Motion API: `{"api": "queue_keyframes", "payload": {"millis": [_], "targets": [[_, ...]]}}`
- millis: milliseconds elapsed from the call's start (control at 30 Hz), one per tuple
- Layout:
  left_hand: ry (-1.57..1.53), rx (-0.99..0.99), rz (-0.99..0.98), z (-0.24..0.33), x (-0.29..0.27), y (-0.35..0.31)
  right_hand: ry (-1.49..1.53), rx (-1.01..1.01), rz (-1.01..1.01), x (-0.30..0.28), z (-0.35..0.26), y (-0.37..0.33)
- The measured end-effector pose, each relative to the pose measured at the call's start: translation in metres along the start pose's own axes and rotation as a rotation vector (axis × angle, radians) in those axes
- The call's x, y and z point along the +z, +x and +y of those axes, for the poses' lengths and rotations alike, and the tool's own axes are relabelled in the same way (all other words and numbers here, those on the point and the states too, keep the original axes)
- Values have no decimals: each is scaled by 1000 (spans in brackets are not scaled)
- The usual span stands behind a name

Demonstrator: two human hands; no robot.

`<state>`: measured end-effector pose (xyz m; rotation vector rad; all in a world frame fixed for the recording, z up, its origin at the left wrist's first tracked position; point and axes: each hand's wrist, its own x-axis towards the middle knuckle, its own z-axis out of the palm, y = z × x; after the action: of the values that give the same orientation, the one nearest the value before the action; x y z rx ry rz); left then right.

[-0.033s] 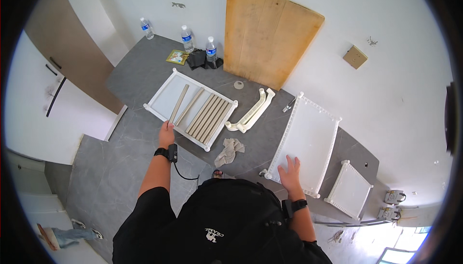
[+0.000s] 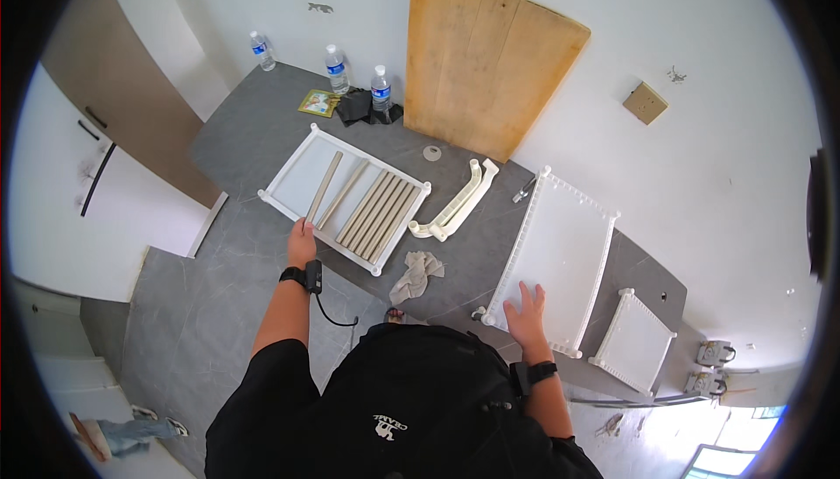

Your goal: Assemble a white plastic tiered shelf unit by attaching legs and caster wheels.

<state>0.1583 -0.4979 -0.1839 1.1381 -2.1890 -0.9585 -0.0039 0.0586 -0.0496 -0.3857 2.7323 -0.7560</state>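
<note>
My left hand (image 2: 302, 243) is closed around the near end of a grey-beige metal tube (image 2: 325, 185), which slants over a white shelf panel (image 2: 289, 178) with raised rim and corner sockets. A second tube (image 2: 344, 194) lies on that panel, apart from several more tubes (image 2: 376, 214) lined up side by side at its right. My right hand (image 2: 527, 316) rests flat, fingers spread, on the near part of a larger white panel (image 2: 560, 247). Between the two panels lie white curved plastic leg pieces (image 2: 458, 208) and a crumpled grey cloth (image 2: 416, 276).
A smaller white panel (image 2: 635, 343) lies at the counter's right end. Along the wall stand clear water bottles (image 2: 337, 70), a black plastic bag (image 2: 356, 106) and a leaning wooden board (image 2: 490, 59). A small metal item (image 2: 524, 190) lies by the larger panel. Another person's legs (image 2: 140, 431) show at lower left.
</note>
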Motion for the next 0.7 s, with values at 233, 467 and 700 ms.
{"api": "queue_keyframes", "payload": {"millis": [233,467,700], "targets": [[298,-139,-107,15,19,38,-112,93,38,11,-12,3],[422,-135,-216,23,28,32,-159,111,73,17,-14,1],[423,-49,-215,19,22,23,-203,163,87,20,-26,3]]}}
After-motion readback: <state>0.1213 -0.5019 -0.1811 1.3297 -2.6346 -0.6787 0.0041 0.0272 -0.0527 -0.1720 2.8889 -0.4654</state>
